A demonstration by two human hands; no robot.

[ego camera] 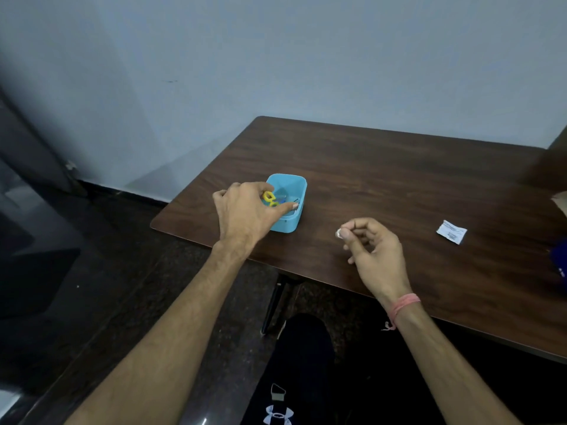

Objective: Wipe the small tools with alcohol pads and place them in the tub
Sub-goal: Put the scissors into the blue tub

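Looks like a plain spare room or basic office, nothing fancy. Main thing is a dark wood-look counter (pixel 399 185) on thin metal legs, pushed against a bare pale wall (pixel 276 56). Below the counter there's dark speckled stone floor (pixel 129 271), with black skirting (pixel 122 191) running left of it.

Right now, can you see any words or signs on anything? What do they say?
White packet on the table: has dark print, too small and blurred to read.
Dark trousers: a white logo, a sign only, no letters.
Blue tub: no words visible.
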